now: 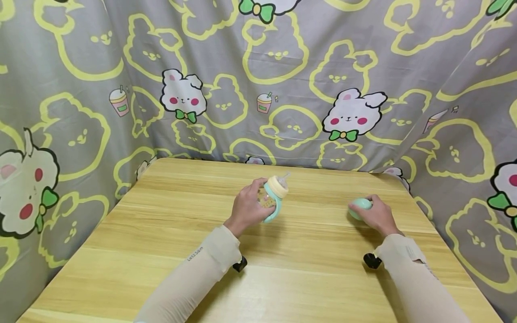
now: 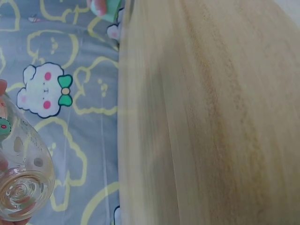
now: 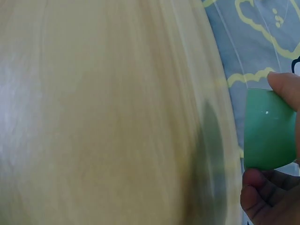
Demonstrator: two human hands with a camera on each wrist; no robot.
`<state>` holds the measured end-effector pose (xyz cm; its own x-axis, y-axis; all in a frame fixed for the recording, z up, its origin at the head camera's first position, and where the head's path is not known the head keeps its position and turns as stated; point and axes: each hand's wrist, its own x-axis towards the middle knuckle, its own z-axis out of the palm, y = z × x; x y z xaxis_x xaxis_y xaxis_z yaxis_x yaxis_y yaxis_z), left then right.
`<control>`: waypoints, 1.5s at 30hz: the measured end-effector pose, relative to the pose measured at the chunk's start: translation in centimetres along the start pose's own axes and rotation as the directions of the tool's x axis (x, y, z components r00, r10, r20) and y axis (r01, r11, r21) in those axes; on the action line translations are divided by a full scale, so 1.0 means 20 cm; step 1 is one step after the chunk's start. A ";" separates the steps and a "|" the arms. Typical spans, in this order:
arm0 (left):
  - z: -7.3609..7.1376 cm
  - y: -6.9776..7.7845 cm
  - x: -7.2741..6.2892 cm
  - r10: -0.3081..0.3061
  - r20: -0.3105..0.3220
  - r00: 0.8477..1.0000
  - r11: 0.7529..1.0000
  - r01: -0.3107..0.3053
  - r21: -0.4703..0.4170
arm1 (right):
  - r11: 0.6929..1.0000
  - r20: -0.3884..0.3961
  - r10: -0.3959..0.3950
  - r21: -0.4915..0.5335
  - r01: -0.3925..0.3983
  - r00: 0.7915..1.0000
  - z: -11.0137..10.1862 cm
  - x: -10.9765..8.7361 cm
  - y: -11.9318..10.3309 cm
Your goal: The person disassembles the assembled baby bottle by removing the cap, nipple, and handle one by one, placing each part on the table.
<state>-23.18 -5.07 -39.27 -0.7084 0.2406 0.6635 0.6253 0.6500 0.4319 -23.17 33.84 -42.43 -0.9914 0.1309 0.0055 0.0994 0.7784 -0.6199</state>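
My left hand [image 1: 247, 205] grips a clear baby bottle [image 1: 267, 197] with a cream collar, a mint-green handle and a teat at its top. The bottle is tilted above the table, its top pointing up and to the right. Its transparent round base [image 2: 23, 192] shows at the edge of the left wrist view. Off to the right, my right hand [image 1: 378, 214] holds a mint-green bottle cap [image 1: 360, 208] between thumb and fingers. The same cap [image 3: 269, 129] looks like a smooth cup in the right wrist view. Bottle and cap are apart.
A light wooden table [image 1: 282, 278] lies under both hands. Grey curtains [image 1: 226, 80] with yellow outlines and white bunny faces hang behind it and along both sides. Black wrist devices [image 1: 240, 264] sit under the beige sleeves [image 1: 194, 273].
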 end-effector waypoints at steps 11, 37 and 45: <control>0.01 0.00 0.00 0.034 -0.018 0.999 0.999 -0.033 0.015 | 0.999 0.033 0.016 -0.030 -0.015 0.999 0.00 -0.02 0.03; 0.00 0.00 0.00 0.045 -0.015 0.999 0.999 -0.045 0.014 | 0.998 0.047 0.023 -0.064 -0.020 0.999 0.01 -0.03 0.06; -0.01 -0.01 0.00 0.048 -0.022 0.999 0.999 -0.048 0.011 | 0.998 0.047 0.013 -0.062 -0.010 0.999 0.01 -0.03 0.07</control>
<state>-23.20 -5.23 -39.24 -0.6701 0.2555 0.6969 0.6547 0.6458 0.3928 -22.52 34.63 -43.48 -0.9929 0.1122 -0.0397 0.1147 0.8134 -0.5703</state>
